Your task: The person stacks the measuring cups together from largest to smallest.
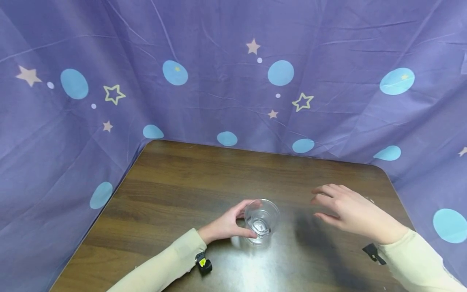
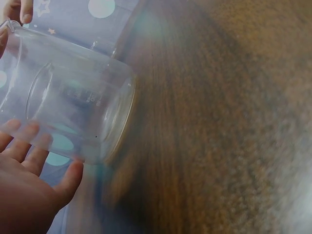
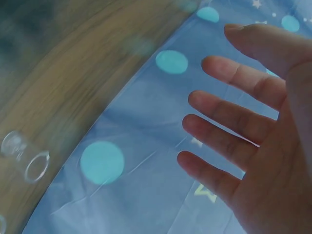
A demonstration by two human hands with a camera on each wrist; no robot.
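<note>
In the head view my left hand (image 1: 228, 224) holds a clear glass beaker (image 1: 270, 215) by its side, thumb in front and fingers behind. The left wrist view shows the beaker (image 2: 105, 97) tilted in that frame, with faint markings and a smaller clear rounded shape within it; four fingers of the left hand (image 2: 31, 187) lie along its wall. My right hand (image 1: 346, 211) hovers to the right of the beaker, fingers apart and slightly bent, touching nothing. From the right wrist, the same hand (image 3: 263, 126) has its fingers spread.
A small clear glass piece (image 3: 36, 166) stands on the table in the right wrist view, with part of another clear rim (image 3: 2, 226) at the left edge. A purple patterned curtain (image 1: 219, 101) hangs around the wooden table (image 1: 175, 178).
</note>
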